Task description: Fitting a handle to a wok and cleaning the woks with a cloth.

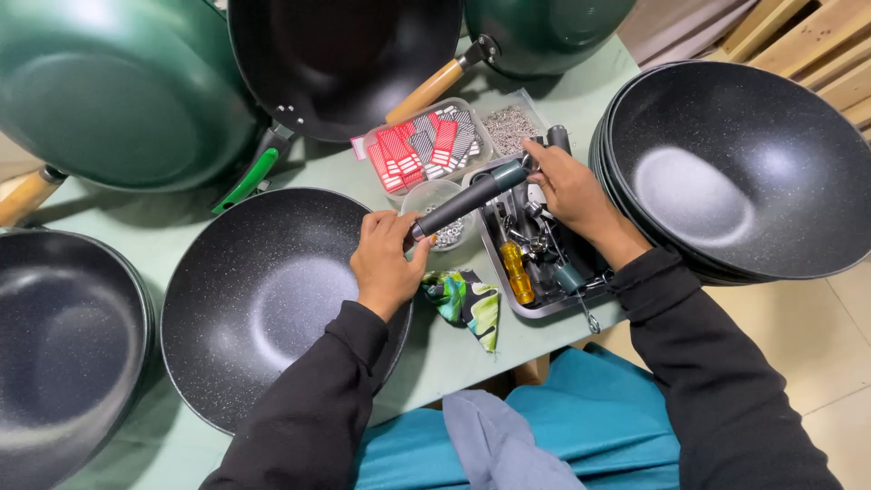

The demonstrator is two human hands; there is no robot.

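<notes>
Left hand: your left hand (386,263) is closed over the rim of the speckled black pan (263,299) at centre frame, pinching the near end of the dark handle (467,198) against it.
Right hand: your right hand (567,186) is closed around the far end of that handle, right of centre, just above the metal tool tray (531,308).
Handle position: it runs diagonally from the pan rim up toward the tray, over the small clear cup of screws (445,204); whether it is fastened to the pan yet, I cannot tell.
Risk, slipping joint: if the handle is only seated and not fixed, your twisting grip may pull it off the rim, and the pan could rock on the green table (562,86).
Risk, spilled screws: the cup sits directly under the handle, so a dip of your wrist would likely knock it over.
Risk, crowding: the stack of black pans (735,172) at the right edge lies close to your right forearm, and a wide elbow swing could shift it.
Risk, table edge: the tray and the patterned cloth (467,304) lie near the table's lower edge; a nudge may send tools, such as the yellow-handled screwdriver (517,270), onto your lap.
Risk, scratches: the handle's metal end could scrape the pan's coating if it skids.
</notes>
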